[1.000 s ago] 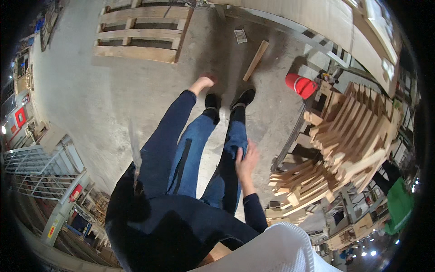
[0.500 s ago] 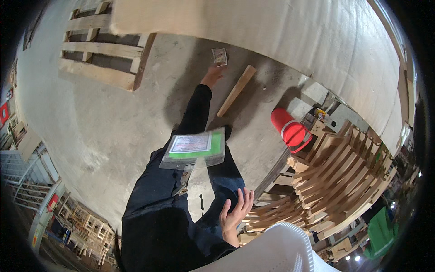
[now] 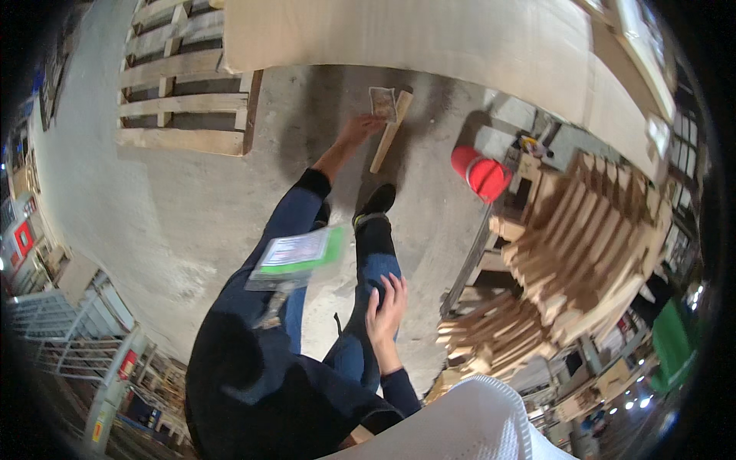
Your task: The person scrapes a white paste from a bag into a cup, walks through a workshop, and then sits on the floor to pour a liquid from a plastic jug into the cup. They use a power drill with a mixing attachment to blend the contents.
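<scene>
My left arm reaches out over the floor. My left hand [image 3: 364, 129] is closed on the near edge of a small square sheet [image 3: 382, 103], brownish with a pale border; its kind I cannot make out. Beside and partly behind this sheet, a slim wooden bar [image 3: 389, 136] lies on the concrete. My right hand [image 3: 387, 313] holds nothing; its fingers are spread just over my right leg, near the knee. A badge in a clear sleeve [image 3: 297, 253], white and green, dangles in front of me, slightly blurred.
Ahead stands a large, pale covered surface [image 3: 399, 38]. A slatted wooden pallet [image 3: 184, 142] lies at the far left. To the right are a red container [image 3: 484, 175] and stacked curved wooden pieces [image 3: 583, 245]. Metal racking [image 3: 65, 326] stands at the left edge.
My left hand has brought the sheet closer to the wooden bar, so it now overlaps the bar's side. The badge has swung left. My right hand is a little higher in view, which has shifted.
</scene>
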Action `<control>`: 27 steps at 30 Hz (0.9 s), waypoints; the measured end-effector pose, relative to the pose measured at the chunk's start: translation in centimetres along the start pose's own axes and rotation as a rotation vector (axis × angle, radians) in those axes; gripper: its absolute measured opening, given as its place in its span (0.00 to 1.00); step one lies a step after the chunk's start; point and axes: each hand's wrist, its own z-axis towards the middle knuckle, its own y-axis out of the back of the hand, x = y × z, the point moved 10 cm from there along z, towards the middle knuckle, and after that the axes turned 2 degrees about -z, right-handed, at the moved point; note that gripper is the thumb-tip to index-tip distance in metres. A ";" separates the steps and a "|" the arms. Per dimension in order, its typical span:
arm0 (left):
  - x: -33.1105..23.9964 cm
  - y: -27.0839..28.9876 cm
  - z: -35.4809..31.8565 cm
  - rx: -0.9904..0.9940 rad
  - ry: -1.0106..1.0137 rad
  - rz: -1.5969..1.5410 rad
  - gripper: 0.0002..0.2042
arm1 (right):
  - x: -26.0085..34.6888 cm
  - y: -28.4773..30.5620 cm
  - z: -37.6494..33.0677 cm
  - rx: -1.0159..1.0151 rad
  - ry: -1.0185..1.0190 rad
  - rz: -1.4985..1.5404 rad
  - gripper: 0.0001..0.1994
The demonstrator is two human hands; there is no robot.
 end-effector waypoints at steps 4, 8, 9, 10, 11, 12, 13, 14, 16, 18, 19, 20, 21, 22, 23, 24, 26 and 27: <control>-14.9 -6.5 -16.5 0.284 -0.066 0.019 0.11 | 0.7 -0.4 -4.9 -0.133 -0.035 0.174 0.15; -28.6 -14.5 -32.0 0.595 -0.252 0.042 0.08 | 3.2 8.3 -9.2 -0.324 -0.283 0.611 0.16; -30.3 -15.4 -34.7 0.645 -0.221 0.042 0.07 | 4.3 11.4 -9.6 -0.395 -0.309 0.787 0.17; -32.4 -17.6 -38.1 0.740 -0.272 0.162 0.07 | 4.4 14.6 -10.8 -0.515 -0.265 0.922 0.18; -34.5 -20.2 -41.6 0.846 -0.318 0.274 0.07 | 4.1 17.9 -12.7 -0.646 -0.225 1.041 0.19; -36.5 -22.0 -45.0 0.900 -0.367 0.343 0.07 | 5.1 21.8 -14.8 -0.704 -0.198 1.137 0.19; -37.6 -23.7 -48.5 0.957 -0.417 0.404 0.07 | 5.8 25.6 -17.5 -0.765 -0.168 1.224 0.20; -37.9 -25.6 -51.2 1.042 -0.472 0.495 0.06 | 6.2 29.3 -20.0 -0.841 -0.079 1.188 0.22; -38.1 -29.3 -57.5 1.222 -0.434 0.628 0.05 | 6.0 33.4 -26.3 -0.913 -0.020 1.101 0.23; -37.7 -31.8 -63.1 1.299 -0.433 0.698 0.05 | 5.1 35.1 -32.1 -0.906 -0.025 1.026 0.24; -36.8 -33.6 -66.0 1.373 -0.490 0.749 0.05 | 2.7 34.7 -35.4 -1.030 -0.099 1.041 0.18; -35.9 -35.3 -69.1 1.448 -0.551 0.795 0.05 | 0.3 33.8 -38.9 -1.087 -0.164 1.072 0.15; -34.8 -36.9 -72.2 1.521 -0.610 0.843 0.05 | -1.8 32.7 -42.6 -1.140 -0.230 1.112 0.12; -33.4 -37.5 -73.6 1.520 -0.531 0.800 0.05 | -2.7 32.5 -45.3 -1.193 -0.262 1.122 0.10; -32.1 -37.9 -75.4 1.515 -0.519 0.763 0.05 | -3.3 31.5 -47.7 -1.212 -0.289 1.161 0.10; -31.1 -39.5 -77.5 1.532 -0.526 0.720 0.06 | -4.2 31.3 -50.6 -1.262 -0.309 1.187 0.10; -28.5 -42.0 -82.9 1.578 -0.540 0.659 0.07 | -6.0 30.0 -57.3 -1.352 -0.371 1.256 0.09; -26.7 -43.3 -85.7 1.618 -0.546 0.627 0.07 | -7.2 28.9 -60.6 -1.409 -0.379 1.277 0.09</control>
